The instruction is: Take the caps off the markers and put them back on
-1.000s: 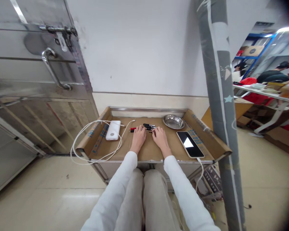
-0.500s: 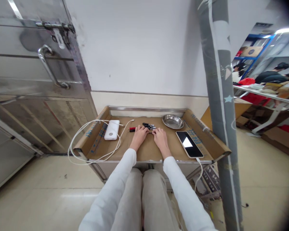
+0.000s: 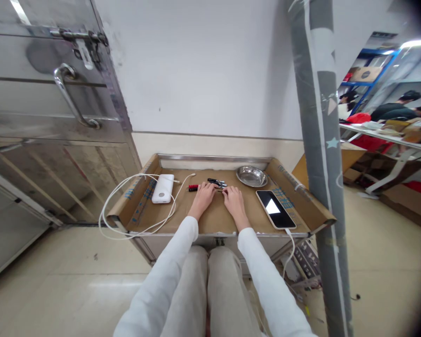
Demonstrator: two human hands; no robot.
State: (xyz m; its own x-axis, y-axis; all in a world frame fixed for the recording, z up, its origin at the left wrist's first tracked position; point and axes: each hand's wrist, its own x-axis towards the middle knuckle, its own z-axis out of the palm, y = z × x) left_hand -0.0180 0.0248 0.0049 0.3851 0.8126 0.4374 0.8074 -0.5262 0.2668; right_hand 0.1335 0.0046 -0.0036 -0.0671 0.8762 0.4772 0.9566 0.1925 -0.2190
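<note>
Over the middle of the cardboard-lined tabletop (image 3: pixel 210 222), my left hand (image 3: pixel 204 194) and my right hand (image 3: pixel 234 199) face each other with fingers bent and closed. A thin dark stick-like piece (image 3: pixel 220 190) spans the small gap between their fingertips; most of it is covered by the fingers. Just beyond the hands lie slim pen-like things: a black one with a silvery end (image 3: pixel 215 181) and a red one with a black part (image 3: pixel 193 187), partly behind my left hand. They are too small to tell their exact kind.
A white power bank (image 3: pixel 163 188) with a looped white cable (image 3: pixel 107 210) is at the left. A round metal dish (image 3: pixel 251 176) sits back right, a plugged-in phone (image 3: pixel 275 209) in front of it. A grey wrapped pole (image 3: pixel 321 140) stands right; people (image 3: pixel 395 110) are beyond.
The fingertips have shifted very slightly, and a little more of the thin piece shows between them. Everything on the table stays in place.
</note>
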